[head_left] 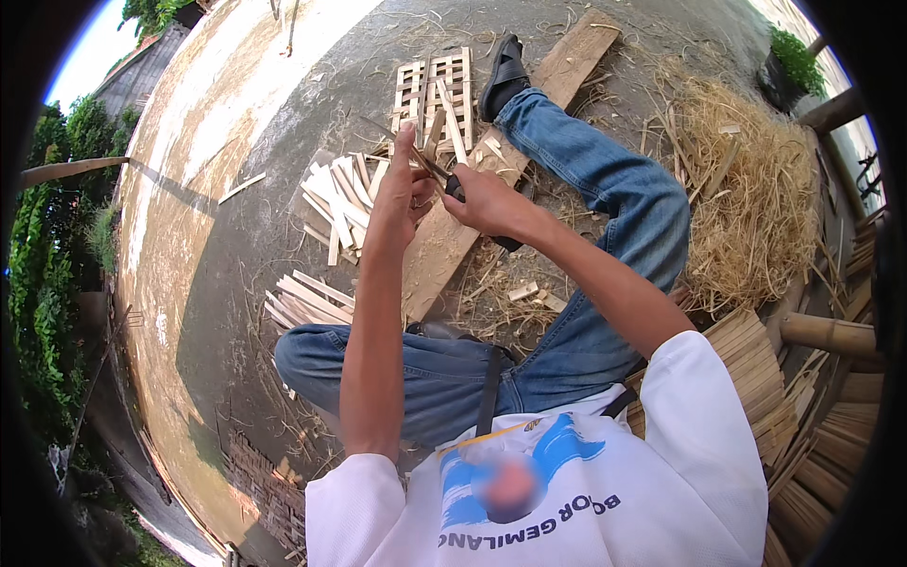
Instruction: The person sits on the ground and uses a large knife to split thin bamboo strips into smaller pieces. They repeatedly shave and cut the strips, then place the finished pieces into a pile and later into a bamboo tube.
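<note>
My right hand is closed round the black handle of a knife, and the handle's end sticks out below the fist. The narrow blade points up and left, passing close by my left hand. That hand is curled with its thumb raised; whatever its fingers pinch is hidden. A pale wooden strip rises just beyond the hands, and I cannot tell whether it is held. Under both hands a long wooden plank lies slantwise on the ground between my legs.
Cut pale strips lie heaped left of the plank, with more strips by my left knee. Beyond them lies a slatted wooden lattice. A big pile of shavings fills the right side, near bamboo poles.
</note>
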The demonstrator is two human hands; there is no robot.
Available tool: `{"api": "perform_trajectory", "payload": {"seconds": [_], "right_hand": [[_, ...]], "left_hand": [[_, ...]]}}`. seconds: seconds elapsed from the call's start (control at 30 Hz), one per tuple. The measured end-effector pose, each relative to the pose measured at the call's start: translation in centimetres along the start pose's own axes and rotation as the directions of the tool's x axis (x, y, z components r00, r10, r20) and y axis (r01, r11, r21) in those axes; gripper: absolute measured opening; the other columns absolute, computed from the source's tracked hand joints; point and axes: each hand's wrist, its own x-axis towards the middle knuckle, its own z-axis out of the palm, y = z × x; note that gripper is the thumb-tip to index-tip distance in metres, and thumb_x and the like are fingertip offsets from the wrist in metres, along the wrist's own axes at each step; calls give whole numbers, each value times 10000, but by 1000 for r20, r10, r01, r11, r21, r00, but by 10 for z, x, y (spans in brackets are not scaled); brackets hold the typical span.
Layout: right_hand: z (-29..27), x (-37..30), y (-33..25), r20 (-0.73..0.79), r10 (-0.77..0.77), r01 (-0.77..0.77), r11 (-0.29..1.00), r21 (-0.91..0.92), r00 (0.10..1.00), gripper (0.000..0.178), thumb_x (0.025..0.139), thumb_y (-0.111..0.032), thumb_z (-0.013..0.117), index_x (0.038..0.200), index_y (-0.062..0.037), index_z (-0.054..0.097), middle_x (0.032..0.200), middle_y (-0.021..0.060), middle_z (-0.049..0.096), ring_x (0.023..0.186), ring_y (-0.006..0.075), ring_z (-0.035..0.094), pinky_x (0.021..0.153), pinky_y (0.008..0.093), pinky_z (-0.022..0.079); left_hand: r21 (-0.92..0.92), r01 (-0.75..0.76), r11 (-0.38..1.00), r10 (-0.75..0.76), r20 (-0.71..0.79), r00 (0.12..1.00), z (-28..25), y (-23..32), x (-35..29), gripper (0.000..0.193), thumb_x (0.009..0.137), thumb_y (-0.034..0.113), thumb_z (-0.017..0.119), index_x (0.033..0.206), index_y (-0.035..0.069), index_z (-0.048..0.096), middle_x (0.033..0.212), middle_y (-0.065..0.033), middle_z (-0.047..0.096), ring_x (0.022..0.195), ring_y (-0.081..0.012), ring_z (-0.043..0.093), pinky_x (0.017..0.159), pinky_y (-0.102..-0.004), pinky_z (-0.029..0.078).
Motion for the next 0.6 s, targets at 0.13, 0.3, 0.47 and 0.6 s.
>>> {"api": "perform_trajectory", "payload": {"seconds": [0.13, 0.3, 0.47, 0.6], "right_hand": [[-3, 3, 5, -45, 2, -5, 998, -69, 999, 426, 969, -311, 632, 1152, 61, 536, 950, 309, 687, 910, 451, 692, 820, 490, 549], [-3, 7, 12, 36, 3, -3, 1000, -2, 999, 418, 963, -283, 642, 1156, 61, 503, 907, 302, 688, 873, 462, 695, 774, 522, 559], [5, 13, 25, -24, -44, 41, 994, -99, 999, 408, 959, -310, 650, 1120, 47, 532, 944, 311, 679, 894, 465, 683, 795, 505, 543], [-12, 15, 15, 44, -14, 19, 993, -118, 999, 414, 963, -313, 643, 1148, 39, 527, 944, 304, 683, 895, 460, 687, 799, 511, 543]], "left_hand": [[-58, 72, 996, -71, 17, 997, 0, -7, 16, 945, 748, 888, 547, 1100, 15, 630, 944, -84, 626, 900, -187, 552, 869, -375, 416], [-2, 46, 999, -46, 11, 999, 5, -6, 13, 945, 733, 903, 525, 1052, 23, 655, 925, -72, 635, 894, -194, 541, 876, -350, 389], [-30, 58, 998, -57, 14, 998, 3, -3, 15, 1080, 732, 919, 510, 1186, -53, 630, 1008, -120, 662, 963, -229, 540, 932, -386, 356], [9, 46, 999, -46, -11, 999, -2, -5, 11, 1206, 728, 923, 528, 1338, -116, 496, 1072, -198, 663, 1093, -275, 558, 1021, -457, 334]]}}
